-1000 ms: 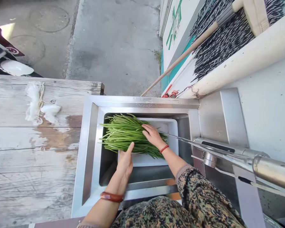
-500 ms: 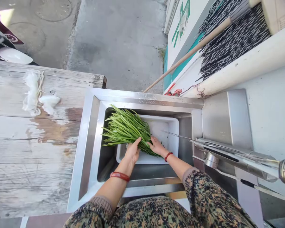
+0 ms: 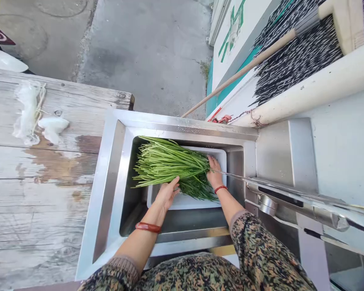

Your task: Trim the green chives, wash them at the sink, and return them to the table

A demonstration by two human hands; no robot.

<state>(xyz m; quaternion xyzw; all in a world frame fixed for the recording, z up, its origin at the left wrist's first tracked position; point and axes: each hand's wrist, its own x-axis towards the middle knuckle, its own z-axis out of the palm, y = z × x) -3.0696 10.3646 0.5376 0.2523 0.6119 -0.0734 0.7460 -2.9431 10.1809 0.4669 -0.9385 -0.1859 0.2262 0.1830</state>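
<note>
A large bunch of garlic chives (image 3: 170, 161) lies across the white plastic tub (image 3: 188, 205) in the steel sink. Its pale stems fan out to the left past the tub, and the darker leaf tips spread to the right. At the near edge of the bunch, my left hand (image 3: 166, 196) has its thumb along the stems and its fingers partly beneath them. My right hand (image 3: 214, 173) is closed about the leafy right end, with some fingertips hidden by leaves. A thin stream of water (image 3: 230, 175) from the right reaches in front of this hand.
The sink rim (image 3: 182, 122) surrounds the tub. A metal faucet (image 3: 291, 194) reaches in from the right. Plastic bags (image 3: 28, 111) lie on the wooden table (image 3: 48, 226) at left. A wooden-handled mop (image 3: 242, 70) leans beyond the sink.
My right hand has moved right to the leafy end. The chives now lie flatter and longer across the tub, leaves spread rightward. My left hand stays by the near edge.
</note>
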